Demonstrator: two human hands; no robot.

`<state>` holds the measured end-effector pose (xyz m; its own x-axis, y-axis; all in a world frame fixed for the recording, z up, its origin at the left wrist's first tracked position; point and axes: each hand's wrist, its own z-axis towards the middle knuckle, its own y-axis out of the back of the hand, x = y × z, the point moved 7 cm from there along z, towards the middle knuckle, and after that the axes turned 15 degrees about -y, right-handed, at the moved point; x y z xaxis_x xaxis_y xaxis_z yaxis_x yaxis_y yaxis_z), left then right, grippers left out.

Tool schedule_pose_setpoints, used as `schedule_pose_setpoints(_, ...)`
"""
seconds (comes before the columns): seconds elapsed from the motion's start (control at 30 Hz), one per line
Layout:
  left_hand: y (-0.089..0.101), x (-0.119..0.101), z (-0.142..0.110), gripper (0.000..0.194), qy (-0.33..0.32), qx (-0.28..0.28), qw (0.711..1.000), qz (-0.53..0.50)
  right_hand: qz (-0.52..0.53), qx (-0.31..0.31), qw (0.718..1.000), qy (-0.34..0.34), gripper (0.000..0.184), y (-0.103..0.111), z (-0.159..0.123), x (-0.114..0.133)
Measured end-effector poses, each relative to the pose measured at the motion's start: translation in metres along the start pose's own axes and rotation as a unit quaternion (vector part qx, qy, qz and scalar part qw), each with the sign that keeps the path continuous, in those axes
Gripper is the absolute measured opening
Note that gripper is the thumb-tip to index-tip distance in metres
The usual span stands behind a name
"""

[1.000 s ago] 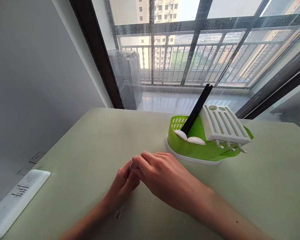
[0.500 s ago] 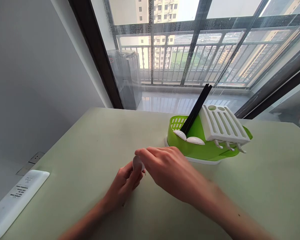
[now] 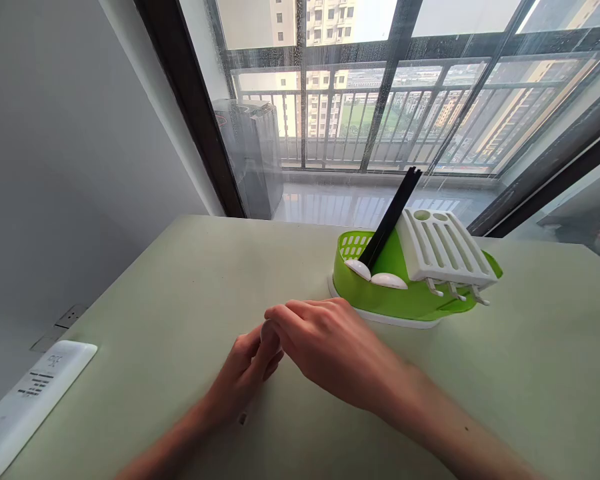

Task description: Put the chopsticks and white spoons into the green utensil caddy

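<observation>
My left hand (image 3: 243,377) and my right hand (image 3: 330,347) meet at the middle of the pale green table (image 3: 155,320). Both are closed round a small white spoon (image 3: 269,331). Only a bit of its rounded end shows between the fingertips. A small tip (image 3: 243,419) sticks out under my left wrist. Just beyond my right hand stands a green drainer (image 3: 380,300) with a white slotted rack (image 3: 443,250). It holds black chopsticks (image 3: 390,220) leaning upright and two white spoons (image 3: 375,275) on its front rim.
A white power strip (image 3: 25,400) lies at the table's left edge, beside wall sockets (image 3: 60,325). Behind the table are a large window with a dark frame, a balcony railing and a grey appliance (image 3: 253,157).
Half a second ago the spoon's white bowl showed between my fingers, lifted slightly. Now my right hand has come down over it and covers most of it. The drainer has not moved.
</observation>
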<state>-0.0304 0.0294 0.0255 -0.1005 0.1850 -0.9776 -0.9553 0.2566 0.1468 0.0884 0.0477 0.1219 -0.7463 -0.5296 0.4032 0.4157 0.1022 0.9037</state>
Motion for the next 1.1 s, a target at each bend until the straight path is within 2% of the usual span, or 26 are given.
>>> schedule_pose_setpoints(0.17, 0.002, 0.003, -0.001, 0.042, 0.000, 0.005, 1.000, 0.010, 0.025, -0.032, 0.999, -0.016, 0.015, 0.011, 0.001, -0.007)
schedule_pose_setpoints(0.43, -0.001, -0.002, 0.000, 0.043, -0.011, 0.019, 1.000, 0.008, 0.049, -0.131, 0.988, -0.060, 0.022, 0.046, -0.003, -0.013)
schedule_pose_setpoints(0.67, 0.000, -0.003, -0.002, 0.042, -0.041, 0.030, 0.999, 0.019, 0.075, -0.093, 0.992, -0.043, 0.021, 0.038, -0.005, -0.006)
schedule_pose_setpoints(0.77, 0.000, -0.004, -0.001, 0.042, -0.055, 0.039, 0.998, 0.009, 0.094, -0.108, 0.989, -0.041, 0.021, 0.043, -0.005, -0.006)
schedule_pose_setpoints(0.93, 0.003, -0.002, 0.001, 0.042, -0.038, 0.013, 0.998, -0.044, 0.159, -0.225, 0.961, -0.038, 0.020, 0.079, -0.012, -0.013)
schedule_pose_setpoints(1.0, 0.006, 0.000, 0.002, 0.041, -0.024, -0.015, 0.998, -0.052, 0.151, -0.300, 0.940, -0.055, 0.017, 0.099, -0.020, -0.020)
schedule_pose_setpoints(1.1, 0.009, 0.003, 0.002, 0.036, 0.012, -0.050, 0.998, -0.043, 0.105, -0.419, 0.896, -0.104, 0.014, 0.125, -0.036, -0.032)
